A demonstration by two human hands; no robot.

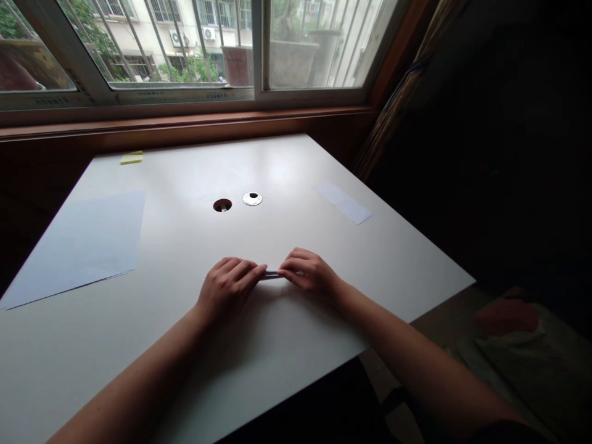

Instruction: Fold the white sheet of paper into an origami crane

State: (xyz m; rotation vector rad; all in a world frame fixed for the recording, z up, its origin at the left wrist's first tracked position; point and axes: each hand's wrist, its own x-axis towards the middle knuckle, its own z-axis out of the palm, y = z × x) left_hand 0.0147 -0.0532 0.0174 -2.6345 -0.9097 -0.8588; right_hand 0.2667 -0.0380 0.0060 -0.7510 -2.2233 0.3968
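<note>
Both hands meet over the front middle of the white table. Between them runs a narrow folded paper strip (272,275), pale with a darker line along its layers. My left hand (231,280) pinches its left part with thumb and fingers, palm down. At the other end, my right hand (309,271) grips the strip between thumb and fingertips. A short length shows in the gap; the rest is hidden under the fingers.
Large paper sheets (87,240) lie at the left, with a yellow sticky-note pad (132,157) behind them. A cable hole (222,205) and its round cover (252,199) are mid-table. Another creased paper piece (343,202) lies right. A window (185,49) stands beyond.
</note>
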